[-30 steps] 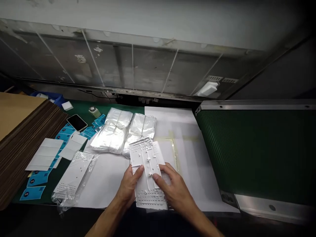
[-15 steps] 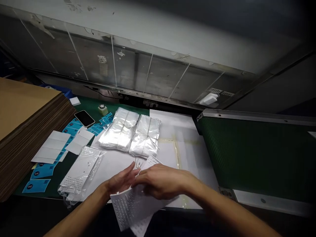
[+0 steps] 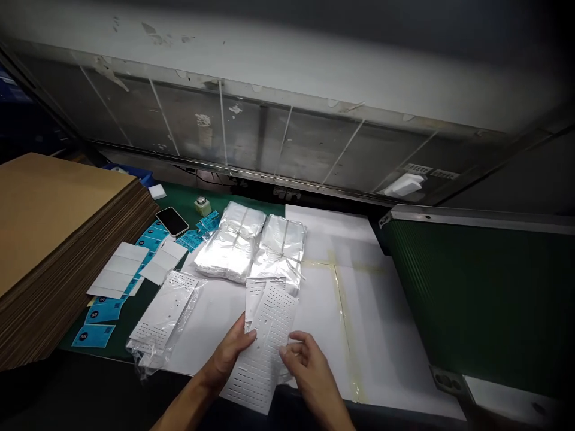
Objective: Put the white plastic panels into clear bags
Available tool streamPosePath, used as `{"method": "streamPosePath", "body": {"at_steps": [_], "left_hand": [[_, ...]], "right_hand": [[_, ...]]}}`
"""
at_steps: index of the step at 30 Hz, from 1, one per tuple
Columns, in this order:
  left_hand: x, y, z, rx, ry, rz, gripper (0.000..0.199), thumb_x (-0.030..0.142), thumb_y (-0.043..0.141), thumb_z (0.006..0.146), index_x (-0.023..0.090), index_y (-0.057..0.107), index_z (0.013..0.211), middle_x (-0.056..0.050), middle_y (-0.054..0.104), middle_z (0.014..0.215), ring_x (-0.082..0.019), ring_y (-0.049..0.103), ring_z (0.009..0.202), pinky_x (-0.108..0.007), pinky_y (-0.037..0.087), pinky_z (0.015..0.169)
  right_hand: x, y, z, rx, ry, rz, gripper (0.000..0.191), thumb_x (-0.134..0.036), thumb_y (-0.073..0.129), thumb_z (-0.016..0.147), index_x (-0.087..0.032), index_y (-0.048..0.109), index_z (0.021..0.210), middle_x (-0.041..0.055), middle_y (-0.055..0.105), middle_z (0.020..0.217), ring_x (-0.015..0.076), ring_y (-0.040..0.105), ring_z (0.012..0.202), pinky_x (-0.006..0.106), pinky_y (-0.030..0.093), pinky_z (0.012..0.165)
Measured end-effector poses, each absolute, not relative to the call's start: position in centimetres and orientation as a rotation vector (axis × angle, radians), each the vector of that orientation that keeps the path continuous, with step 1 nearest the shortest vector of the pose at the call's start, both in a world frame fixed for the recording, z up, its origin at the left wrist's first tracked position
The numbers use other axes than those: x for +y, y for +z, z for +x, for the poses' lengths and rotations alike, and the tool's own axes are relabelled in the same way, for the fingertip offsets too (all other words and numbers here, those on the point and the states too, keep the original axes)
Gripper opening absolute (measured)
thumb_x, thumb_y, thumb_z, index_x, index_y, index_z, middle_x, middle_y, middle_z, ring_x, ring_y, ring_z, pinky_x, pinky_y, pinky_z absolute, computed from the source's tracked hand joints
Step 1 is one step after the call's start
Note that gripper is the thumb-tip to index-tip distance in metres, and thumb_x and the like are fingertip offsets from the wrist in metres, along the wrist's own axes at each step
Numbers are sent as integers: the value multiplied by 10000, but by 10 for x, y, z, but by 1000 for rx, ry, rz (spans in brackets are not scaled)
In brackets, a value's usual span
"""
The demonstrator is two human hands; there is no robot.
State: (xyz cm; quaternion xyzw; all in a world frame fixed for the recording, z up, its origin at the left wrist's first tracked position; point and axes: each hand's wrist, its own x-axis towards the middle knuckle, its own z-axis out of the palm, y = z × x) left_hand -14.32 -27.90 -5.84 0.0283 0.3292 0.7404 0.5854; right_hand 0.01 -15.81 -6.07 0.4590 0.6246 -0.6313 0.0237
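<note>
My left hand (image 3: 231, 347) is closed on the left edge of two or more white perforated panels (image 3: 269, 341), its thumb on the front face. The panels overlap, fanned a little apart, with rows of slots and small holes. At their right edge my right hand (image 3: 312, 371) has curled fingers, thumb and fingertips against the front panel's border. Something clear, perhaps plastic film, shows below those fingertips. Similar white panels in a clear plastic bag (image 3: 166, 314) lie left of my hands. Just beyond the held panels are two tied bundles of clear plastic bags (image 3: 233, 242).
A tall stack of brown cardboard (image 3: 63, 221) stands at left. Near it lie blue printed cards (image 3: 93, 336), folded white papers (image 3: 120, 269), a phone (image 3: 172, 221) and a small bottle (image 3: 202, 206). A green conveyor belt (image 3: 485, 299) runs at right. Taped white sheets (image 3: 372, 335) cover the table.
The panels have come upright and spread before me. My right hand has moved from across them to their right edge, while my left hand keeps hold. The view has shifted slightly.
</note>
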Motion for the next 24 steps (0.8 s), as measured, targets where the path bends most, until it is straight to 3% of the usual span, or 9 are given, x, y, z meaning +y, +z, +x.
{"method": "streamPosePath", "body": {"at_steps": [3, 8, 12, 16, 18, 21, 24], "left_hand": [[-273, -65, -135, 801, 1722, 19, 525, 314, 585, 838, 188, 440, 1327, -114, 586, 1232, -327, 515, 1158, -474, 346, 1014], [-268, -64, -130, 733, 1695, -69, 493, 352, 465, 916, 215, 369, 1380, -111, 551, 1288, -312, 490, 1194, -483, 339, 1025], [-268, -68, -132, 615, 1660, -152, 567, 498, 344, 934, 160, 369, 1388, -143, 568, 1262, -326, 505, 1179, -494, 339, 1027], [-265, -70, -125, 689, 1625, -166, 541, 479, 398, 923, 189, 386, 1380, -130, 586, 1243, -317, 556, 1120, -491, 359, 1011], [-262, -70, -117, 796, 1637, -167, 532, 410, 501, 895, 210, 387, 1375, -126, 598, 1228, -307, 583, 1080, -476, 383, 991], [-258, -78, -100, 956, 1594, -180, 566, 390, 573, 852, 181, 406, 1350, -148, 623, 1173, -303, 611, 1022, -449, 435, 929], [-252, -102, -85, 1334, 1436, 13, 546, 507, 421, 899, 130, 454, 1292, -171, 631, 1131, -296, 625, 974, -418, 491, 827]], "right_hand": [[-156, -66, 0, 1900, -1994, 1452, 465, -518, 629, 752, -203, 520, 1077, 37, 634, 920, 199, 605, 757, 313, 493, 677], [-146, -50, 3, 1724, -2287, 1394, 469, -509, 545, 832, -165, 549, 1149, 42, 653, 806, 206, 611, 770, 310, 493, 682], [-135, -35, 2, 1689, -2463, 1273, 401, -476, 507, 873, -191, 610, 1136, 70, 657, 1015, 216, 594, 913, 310, 482, 770], [-129, -46, 1, 1753, -2428, 1287, 425, -492, 510, 863, -185, 622, 1134, 76, 668, 1002, 228, 603, 886, 332, 491, 767], [-134, -59, 4, 1865, -2323, 1405, 462, -528, 519, 840, -188, 610, 1139, 78, 666, 985, 231, 604, 848, 343, 497, 745], [-150, -80, 12, 1854, -2243, 1675, 592, -586, 587, 759, -230, 524, 1227, 91, 611, 1140, 252, 595, 925, 356, 501, 760], [-163, -97, 26, 1407, -2524, 1682, 804, -594, 663, 675, -257, 378, 1348, 102, 582, 1226, 282, 598, 1011, 396, 496, 805]]}}
